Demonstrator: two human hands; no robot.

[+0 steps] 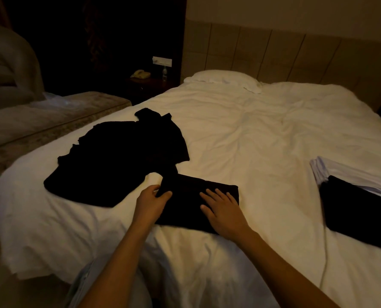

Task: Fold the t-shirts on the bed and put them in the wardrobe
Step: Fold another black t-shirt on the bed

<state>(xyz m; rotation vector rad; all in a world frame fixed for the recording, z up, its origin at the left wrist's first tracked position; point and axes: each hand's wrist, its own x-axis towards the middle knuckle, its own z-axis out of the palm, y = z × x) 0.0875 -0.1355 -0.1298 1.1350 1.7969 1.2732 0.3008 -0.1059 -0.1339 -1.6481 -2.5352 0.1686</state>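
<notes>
A partly folded black t-shirt (pixel 185 203) lies on the white bed (pixel 263 138) right in front of me. My left hand (pixel 150 200) pinches its left edge between thumb and fingers. My right hand (pixel 221 210) presses flat on its right half, fingers spread. Behind and to the left, a spread-out heap of black t-shirts (pixel 118 156) lies unfolded. At the right edge of the bed, a folded black garment (pixel 358 216) rests partly on a folded white stack (pixel 349 172).
A white pillow (pixel 224 80) lies at the padded headboard (pixel 296 54). A second bed (pixel 40 123) stands to the left, with a dark nightstand (pixel 147 85) holding a phone and bottle between them. A white cable (pixel 325 258) runs across the near right of the bed.
</notes>
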